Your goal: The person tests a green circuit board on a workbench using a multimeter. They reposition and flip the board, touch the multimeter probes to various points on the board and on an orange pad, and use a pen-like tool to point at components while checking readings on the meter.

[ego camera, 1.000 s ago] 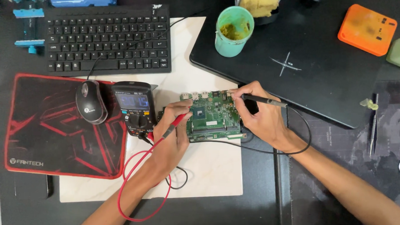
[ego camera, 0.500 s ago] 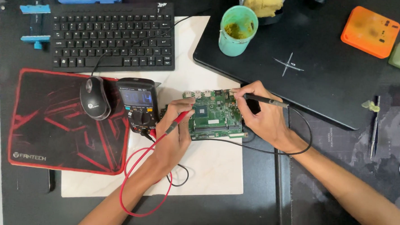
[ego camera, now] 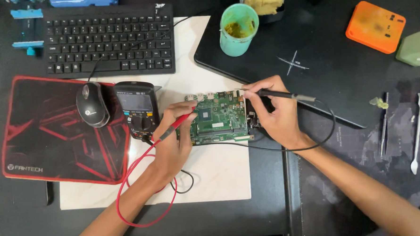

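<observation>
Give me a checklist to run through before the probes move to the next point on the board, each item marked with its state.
1. Red probe gripped in left hand: ok.
2. Black probe gripped in right hand: ok.
3. Green circuit board lying flat on the white mat: ok.
4. Multimeter screen facing the person: ok; reading: cannot tell.
5. Red lead free of the board: ok.
6. Probe tips on the right contacts: cannot tell.

The left hand [ego camera: 173, 142] pinches a thin red test probe [ego camera: 176, 124] against the green rectangular circuit board [ego camera: 218, 117], while the right hand [ego camera: 276, 118] holds a slim black probe [ego camera: 279, 94] at the board's far right corner. A dark handheld multimeter [ego camera: 137, 108] lies just left.
</observation>
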